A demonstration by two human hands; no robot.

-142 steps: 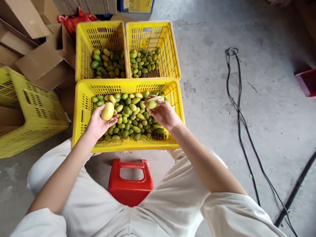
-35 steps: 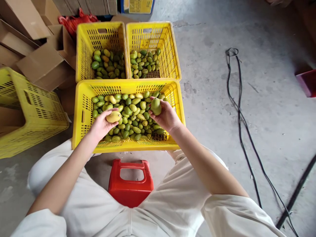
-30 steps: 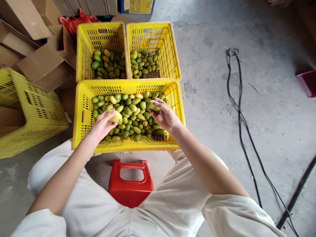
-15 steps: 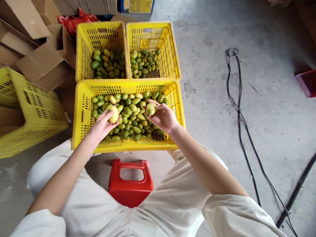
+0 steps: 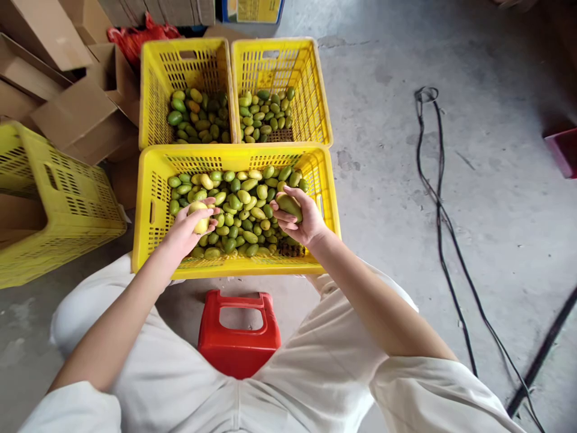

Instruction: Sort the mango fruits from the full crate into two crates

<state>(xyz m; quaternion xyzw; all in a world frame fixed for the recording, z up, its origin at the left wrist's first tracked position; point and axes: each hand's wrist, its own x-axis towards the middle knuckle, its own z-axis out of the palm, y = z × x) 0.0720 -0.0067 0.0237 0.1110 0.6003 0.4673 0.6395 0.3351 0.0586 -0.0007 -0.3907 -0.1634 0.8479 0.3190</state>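
Above the left side of the front yellow crate [image 5: 237, 270], my left hand [image 5: 183, 231] is closed around a smooth pale-yellow oval fruit [image 5: 199, 218]. My right hand [image 5: 308, 221] holds a darker green oval fruit [image 5: 290, 207] over the crate's right side, thumb on top and fingers curled below. Beneath both hands lies a layer of green and yellowish oval fruits [image 5: 243, 197]. A bare patch of the crate's slotted bottom shows at its front right. The exact kind of fruit is not certain.
Two more yellow crates [image 5: 192, 45] with similar fruits stand behind. Left are a tilted yellow crate [image 5: 81, 201] and cardboard boxes [image 5: 74, 114]. A red plastic stool [image 5: 238, 352] is between my legs. Black cables [image 5: 439, 204] lie on the floor at right.
The fruit in my right hand has been turned, now showing its long green side instead of its pale end. My left hand has shifted slightly left and its fingers have moved over the yellow fruit.
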